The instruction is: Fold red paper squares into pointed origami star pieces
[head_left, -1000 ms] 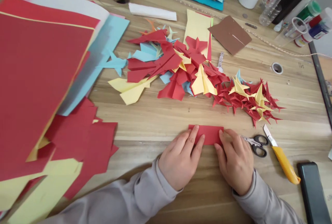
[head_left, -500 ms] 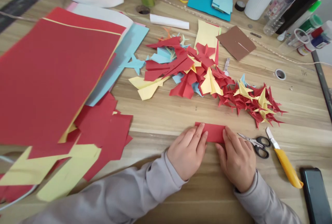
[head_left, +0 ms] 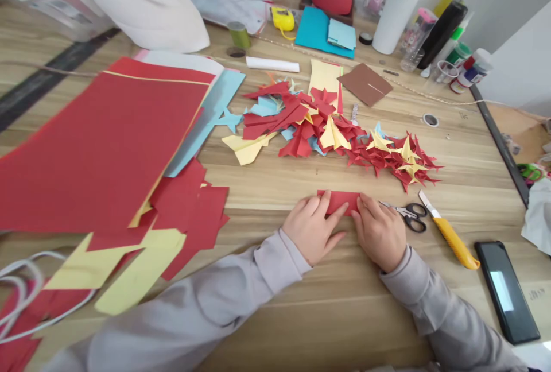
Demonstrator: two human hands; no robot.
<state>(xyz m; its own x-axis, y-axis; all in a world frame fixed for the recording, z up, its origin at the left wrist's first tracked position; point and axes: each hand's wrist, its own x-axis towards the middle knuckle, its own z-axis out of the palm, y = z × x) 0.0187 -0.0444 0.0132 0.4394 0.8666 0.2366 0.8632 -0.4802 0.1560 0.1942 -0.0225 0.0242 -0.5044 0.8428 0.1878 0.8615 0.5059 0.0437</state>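
Observation:
A small folded rectangle of red paper [head_left: 342, 203] lies flat on the wooden table between my hands. My left hand [head_left: 310, 227] holds down its left end, fingertips on the paper and thumb stretched out on the table. At the right end, my right hand [head_left: 381, 231] grips the edge with its fingers close together. Small scissors [head_left: 411, 216] with black handles lie just beyond my right hand. Beside them is a yellow utility knife [head_left: 454, 240] with its blade out. Behind the paper spreads a heap of folded red, yellow and blue paper pieces [head_left: 301, 122].
Large red sheets [head_left: 107, 148] cover the left side, with red and yellow paper offcuts [head_left: 189, 217] below them. A phone [head_left: 507, 291] lies at the right. Toward the back are a brown square [head_left: 365, 85], a yellow tape measure [head_left: 283, 18] and several bottles [head_left: 471, 70].
The camera view has tilted up and shifted right, so everything sits differently in frame. My left thumb has spread away from the fingers. Both hands stay on the red paper.

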